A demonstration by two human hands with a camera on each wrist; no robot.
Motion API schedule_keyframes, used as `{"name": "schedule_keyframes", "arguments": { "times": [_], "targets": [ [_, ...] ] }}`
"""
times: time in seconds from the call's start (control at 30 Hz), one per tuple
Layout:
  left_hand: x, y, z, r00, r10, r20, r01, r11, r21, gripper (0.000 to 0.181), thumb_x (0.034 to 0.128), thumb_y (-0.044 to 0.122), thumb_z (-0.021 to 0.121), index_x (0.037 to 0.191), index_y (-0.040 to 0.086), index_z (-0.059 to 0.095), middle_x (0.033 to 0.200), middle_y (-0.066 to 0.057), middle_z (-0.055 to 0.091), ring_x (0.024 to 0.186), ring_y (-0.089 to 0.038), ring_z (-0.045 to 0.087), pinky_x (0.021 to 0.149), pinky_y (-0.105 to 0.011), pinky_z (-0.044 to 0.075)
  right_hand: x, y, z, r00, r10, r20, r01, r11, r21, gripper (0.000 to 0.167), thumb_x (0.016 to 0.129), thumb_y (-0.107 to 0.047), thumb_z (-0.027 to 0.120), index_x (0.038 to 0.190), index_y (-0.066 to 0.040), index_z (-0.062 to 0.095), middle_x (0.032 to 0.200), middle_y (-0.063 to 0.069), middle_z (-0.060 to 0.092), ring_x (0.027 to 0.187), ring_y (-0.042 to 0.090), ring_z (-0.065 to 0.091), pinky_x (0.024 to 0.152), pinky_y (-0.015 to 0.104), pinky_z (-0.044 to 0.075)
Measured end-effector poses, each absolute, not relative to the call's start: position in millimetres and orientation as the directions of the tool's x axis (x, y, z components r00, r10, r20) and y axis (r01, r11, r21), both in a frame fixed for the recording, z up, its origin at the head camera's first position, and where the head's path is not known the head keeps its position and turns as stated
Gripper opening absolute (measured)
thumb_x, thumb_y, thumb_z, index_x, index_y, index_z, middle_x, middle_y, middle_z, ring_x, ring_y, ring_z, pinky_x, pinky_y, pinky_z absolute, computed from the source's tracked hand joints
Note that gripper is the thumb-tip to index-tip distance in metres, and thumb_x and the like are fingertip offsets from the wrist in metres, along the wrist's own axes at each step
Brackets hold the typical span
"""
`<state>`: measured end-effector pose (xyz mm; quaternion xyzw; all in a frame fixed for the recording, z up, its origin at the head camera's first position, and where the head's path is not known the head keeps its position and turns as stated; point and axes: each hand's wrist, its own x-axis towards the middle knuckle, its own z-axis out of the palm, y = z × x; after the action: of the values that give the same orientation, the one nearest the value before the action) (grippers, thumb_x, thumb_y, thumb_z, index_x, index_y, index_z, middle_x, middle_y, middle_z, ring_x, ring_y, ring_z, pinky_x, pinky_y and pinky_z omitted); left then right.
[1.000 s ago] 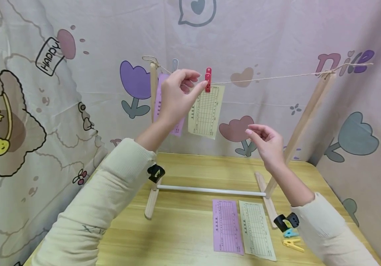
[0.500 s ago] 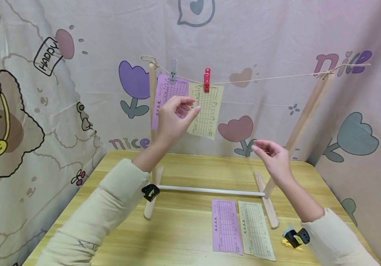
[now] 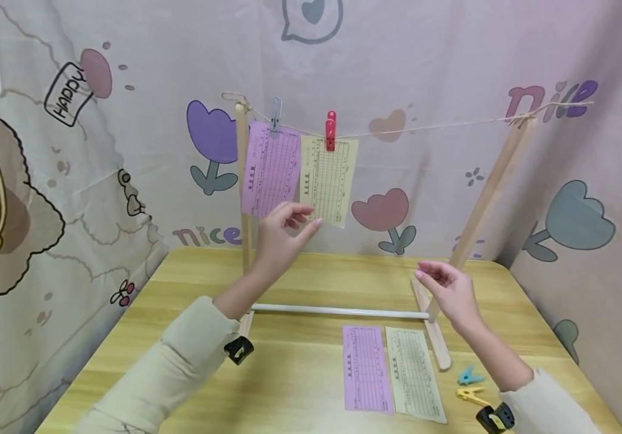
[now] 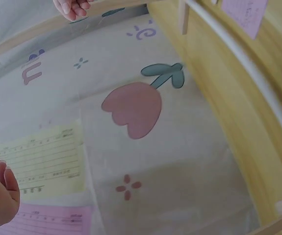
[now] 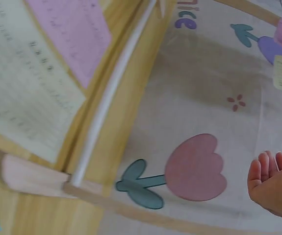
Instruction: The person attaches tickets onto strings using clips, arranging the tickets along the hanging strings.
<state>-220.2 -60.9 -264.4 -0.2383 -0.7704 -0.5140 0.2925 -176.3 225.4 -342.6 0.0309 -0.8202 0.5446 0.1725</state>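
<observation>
released left grip near purple paper and yellow paper, pegged to string, released right grip near wooden post, over desk

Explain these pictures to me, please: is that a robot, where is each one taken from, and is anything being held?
No robot here: you see a person's bare left hand and bare right hand. The widest picture is taken from the head, looking forward and down; the other two are taken from the left and right wrists, so they look tilted.

On the yellowish wood-grain table stands a pale wooden frame with a thin beige string across its top. A clear plastic clip holds up a purple printed paper slip, and a red plastic clip a pale yellow one. A similar pair, purple and pale yellow, lies on the table, left of a turquoise clip and a yellow clip.

Neither hand appears to hold anything.
</observation>
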Motion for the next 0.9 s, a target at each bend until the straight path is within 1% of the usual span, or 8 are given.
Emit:
{"name": "schedule_keyframes", "arguments": {
  "times": [0.1,0.27,0.3,0.4,0.57,0.63,0.8,0.9],
  "targets": [
    [-216.2,-61.0,-278.9,-0.732,0.073,0.677,0.651,0.367,0.664,0.024,0.0778,0.01,0.073,0.096,-0.004,0.065,0.092,-0.017,0.065,0.081,-0.024,0.059,0.071,-0.027,0.052,-169.4,232.5,-355.4,-0.942,0.136,0.308,-0.226,0.422,-0.878,0.03,0.088,-0.011,0.062,0.11,0.01,0.058,0.082,-0.029,0.057,0.078,-0.006,0.054,0.069,0.009,0.048],
    [-213.7,-58.6,-301.1,-0.754,0.078,0.652,0.633,0.353,0.689,0.024,0.0767,0.009,0.074,0.096,-0.003,0.065,0.093,-0.015,0.065,0.081,-0.024,0.059,0.072,-0.035,0.053,-159.9,246.5,-374.1,-0.942,0.15,0.3,-0.206,0.449,-0.869,0.03,0.089,-0.011,0.061,0.11,0.01,0.058,0.083,-0.028,0.056,0.078,-0.007,0.053,0.068,0.009,0.048],
    [-213.7,-57.8,-305.8,-0.757,0.076,0.649,0.63,0.348,0.694,0.024,0.0766,0.008,0.074,0.096,-0.003,0.065,0.093,-0.015,0.066,0.081,-0.025,0.059,0.072,-0.036,0.053,-158.4,249.6,-378.0,-0.945,0.152,0.29,-0.196,0.446,-0.873,0.031,0.089,-0.012,0.061,0.11,0.01,0.058,0.084,-0.029,0.056,0.078,-0.007,0.053,0.068,0.009,0.048],
    [-213.6,-54.1,-319.9,-0.767,0.074,0.637,0.62,0.34,0.707,0.024,0.0764,0.009,0.074,0.095,-0.003,0.065,0.093,-0.014,0.066,0.082,-0.025,0.06,0.072,-0.032,0.053,-153.3,258.7,-390.6,-0.954,0.166,0.251,-0.157,0.436,-0.886,0.033,0.09,-0.013,0.061,0.111,0.012,0.057,0.084,-0.03,0.056,0.078,-0.008,0.053,0.068,0.009,0.048],
    [-211.3,-48.5,-344.2,-0.792,0.076,0.606,0.594,0.324,0.736,0.023,0.0767,0.009,0.074,0.095,-0.002,0.065,0.093,-0.014,0.066,0.082,-0.024,0.06,0.071,-0.035,0.053,-145.2,269.6,-409.0,-0.961,0.202,0.188,-0.091,0.41,-0.907,0.035,0.09,-0.014,0.061,0.111,0.014,0.056,0.083,-0.03,0.057,0.077,-0.007,0.055,0.068,0.01,0.048],
    [-209.6,-46.2,-354.3,-0.804,0.076,0.589,0.58,0.317,0.751,0.023,0.0769,0.009,0.073,0.095,-0.002,0.065,0.093,-0.013,0.066,0.082,-0.025,0.059,0.07,-0.035,0.053,-142.3,273.7,-414.7,-0.962,0.211,0.171,-0.074,0.402,-0.912,0.035,0.09,-0.015,0.061,0.11,0.013,0.056,0.083,-0.03,0.058,0.077,-0.007,0.055,0.069,0.01,0.049],
    [-204.8,-41.1,-379.2,-0.835,0.068,0.545,0.539,0.294,0.789,0.022,0.0775,0.01,0.073,0.095,-0.001,0.066,0.093,-0.013,0.066,0.082,-0.028,0.06,0.068,-0.027,0.052,-136.2,282.6,-425.5,-0.968,0.211,0.134,-0.041,0.396,-0.918,0.036,0.09,-0.019,0.061,0.11,0.01,0.058,0.086,-0.029,0.06,0.08,-0.007,0.056,0.071,0.01,0.049],
    [-201.4,-38.3,-392.6,-0.851,0.068,0.521,0.517,0.281,0.808,0.02,0.0782,0.01,0.073,0.095,0.001,0.066,0.093,-0.013,0.065,0.082,-0.029,0.059,0.068,-0.028,0.052,-133.0,286.8,-431.4,-0.971,0.208,0.117,-0.022,0.411,-0.911,0.038,0.09,-0.02,0.061,0.112,0.012,0.056,0.086,-0.03,0.059,0.08,-0.008,0.056,0.072,0.01,0.049]
  ]
}}
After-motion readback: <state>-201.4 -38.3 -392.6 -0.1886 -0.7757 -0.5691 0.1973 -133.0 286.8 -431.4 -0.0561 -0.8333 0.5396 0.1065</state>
